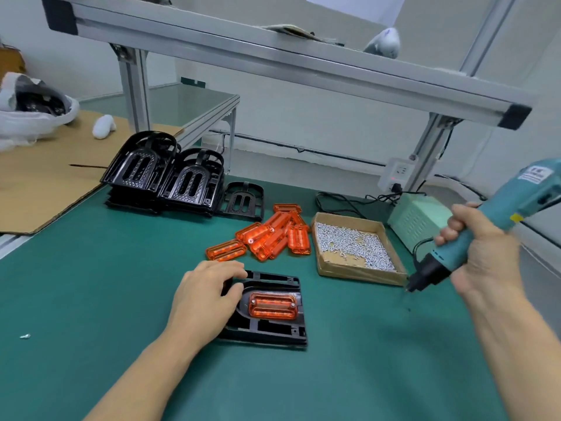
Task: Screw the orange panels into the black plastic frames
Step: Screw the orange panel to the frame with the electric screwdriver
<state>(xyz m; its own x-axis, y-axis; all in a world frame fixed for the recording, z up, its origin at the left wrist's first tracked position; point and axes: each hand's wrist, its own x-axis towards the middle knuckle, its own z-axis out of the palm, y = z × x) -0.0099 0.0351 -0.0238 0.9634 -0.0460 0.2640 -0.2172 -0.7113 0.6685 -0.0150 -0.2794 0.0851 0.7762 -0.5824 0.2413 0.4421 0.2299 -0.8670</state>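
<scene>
A black plastic frame (273, 328) lies flat on the green mat in front of me, with an orange panel (272, 305) seated in its middle and a screw showing at each end. My left hand (204, 296) rests on the frame's left side, fingers curled over its edge. My right hand (479, 247) grips a teal electric screwdriver (473, 238), held up to the right of the frame, its bit pointing down over the mat beside the screw box. A heap of loose orange panels (267, 235) lies behind the frame.
A cardboard box of silver screws (353, 247) sits right of the panels. Stacks of black frames (164, 174) stand at the back left. A pale green power unit (416, 217) with cables is behind the box. An aluminium shelf rail (273, 56) runs overhead. One stray screw (25, 336) lies left.
</scene>
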